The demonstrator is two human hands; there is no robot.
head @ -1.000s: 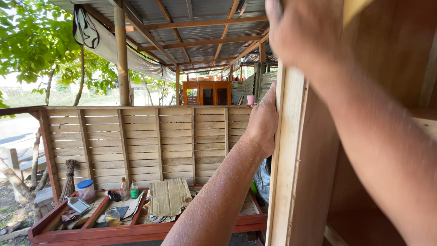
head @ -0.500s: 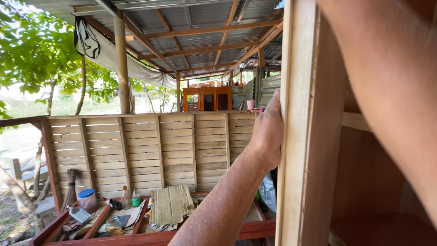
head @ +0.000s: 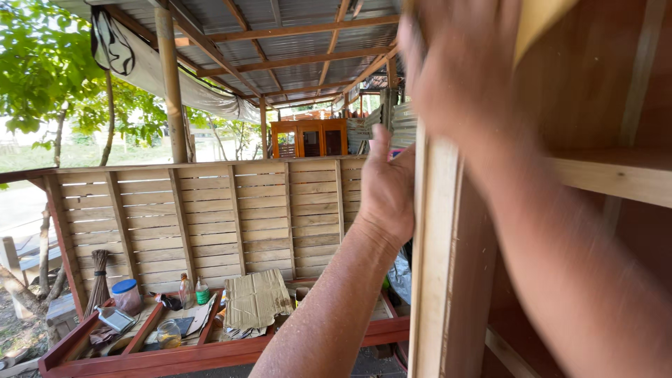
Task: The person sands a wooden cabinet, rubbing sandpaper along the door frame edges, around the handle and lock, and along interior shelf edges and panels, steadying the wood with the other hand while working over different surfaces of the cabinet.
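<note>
My left hand [head: 387, 187] grips the outer edge of an upright pale wooden frame post [head: 432, 266] of an unfinished cabinet, thumb pointing up. My right hand [head: 465, 66], blurred by motion, is pressed against the same post higher up, and a yellow-tan sheet, perhaps sandpaper [head: 542, 19], shows at its top edge. Whether the right hand holds it is unclear. A pale shelf board [head: 616, 178] crosses the reddish-brown cabinet interior to the right.
A slatted wooden wall [head: 210, 217] stands ahead. Below it lies a red-framed tray [head: 175, 360] with cardboard [head: 255, 301], jars, bottles and a blue-lidded tub [head: 126, 295]. A round post [head: 171, 84] holds the roof. An orange cabinet [head: 308, 138] stands far back.
My right hand has moved up and down along the post and is now blurred at its upper part. The left hand has stayed on the post's edge. The view shifted slightly.
</note>
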